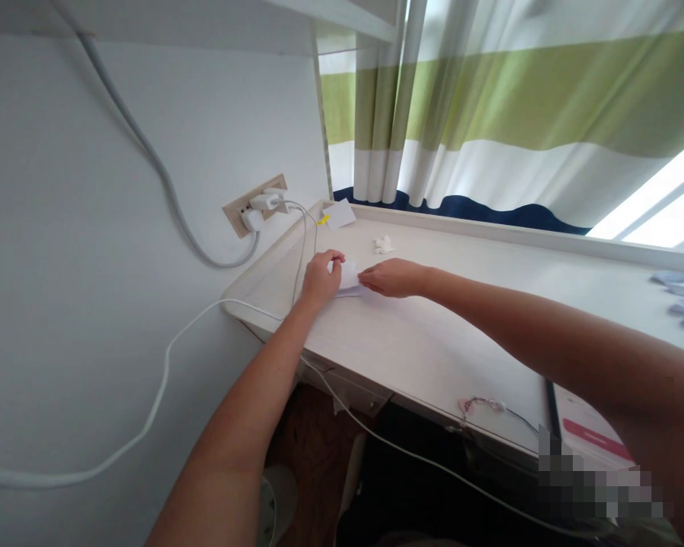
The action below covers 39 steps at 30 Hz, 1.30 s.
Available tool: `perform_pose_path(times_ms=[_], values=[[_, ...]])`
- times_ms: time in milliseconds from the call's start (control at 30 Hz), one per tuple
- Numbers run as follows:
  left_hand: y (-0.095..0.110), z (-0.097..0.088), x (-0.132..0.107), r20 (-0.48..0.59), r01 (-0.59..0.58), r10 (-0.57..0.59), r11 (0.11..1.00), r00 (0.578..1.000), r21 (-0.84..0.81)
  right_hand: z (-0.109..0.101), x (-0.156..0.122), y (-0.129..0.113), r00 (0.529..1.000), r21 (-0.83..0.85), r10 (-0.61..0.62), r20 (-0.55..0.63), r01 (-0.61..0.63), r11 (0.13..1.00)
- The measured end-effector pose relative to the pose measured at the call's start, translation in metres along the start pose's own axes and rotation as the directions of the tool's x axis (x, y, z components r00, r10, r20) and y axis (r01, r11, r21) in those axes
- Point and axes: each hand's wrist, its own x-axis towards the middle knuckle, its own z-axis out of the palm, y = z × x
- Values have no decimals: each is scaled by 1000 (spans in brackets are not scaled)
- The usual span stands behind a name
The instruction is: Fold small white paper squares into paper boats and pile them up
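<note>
Bare forearms (pixel 507 320) reach in over a white desk (pixel 427 342). White paper (pixel 349 275) sits toward its left end, between both hands. I read left hand (pixel 321 276) half curled at the near-left edge, right hand (pixel 393 278) with fingertips bunched at the right edge; firm grip, I cannot tell. Just beyond: crumpled white scrap (pixel 384 245). Farther: wall socket (pixel 244 209), striped curtain (pixel 490 99).

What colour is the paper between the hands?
White; the paper shows best in the head view.

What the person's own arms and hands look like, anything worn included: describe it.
The left hand and right hand are ungloved, with no watch or bracelet visible. The left arm and right arm show no sleeves. Rings are too small to tell.
</note>
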Motion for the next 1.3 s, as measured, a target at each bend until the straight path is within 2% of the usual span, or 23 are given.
perform_pose_path(times_ms=[100, 300, 533, 633, 733, 833, 933, 1033, 1133, 1300], values=[[1, 0, 1, -14, -15, 15, 1000, 1000, -17, -8, -2, -6, 999, -143, 51, -6, -52, 988], [12, -3, 9, -53, -14, 11, 998, 999, -65, -17, -1, -10, 995, -199, 82, -54, -92, 976], [31, -14, 17, -73, 6, -14, 995, 997, -103, -13, -5, -14, 985, -121, 76, -155, -96, 988], [34, -14, 20, -56, 18, -25, 993, 998, -119, -10, -11, -16, 976, -24, 114, -185, -120, 992], [31, -13, 20, 25, 51, -49, 995, 998, -90, -8, -16, -12, 968, 152, 169, -186, -142, 978], [27, -12, 17, 201, 33, -29, 999, 979, -18, -5, -22, 3, 940, 286, 280, -193, -219, 933], [23, -11, 11, 406, -63, 28, 995, 913, 74, 1, -26, 19, 904, 313, 408, -130, -353, 882], [19, -9, 7, 542, -136, 34, 979, 840, 151, 10, -25, 22, 912, 308, 405, -65, -368, 877], [16, -6, 6, 598, -163, 7, 965, 801, 207, 15, -21, 14, 918, 251, 393, -50, -369, 895], [11, -1, 5, 582, -172, 23, 964, 813, 202, 14, -17, 1, 902, 201, 429, -46, -412, 889]])
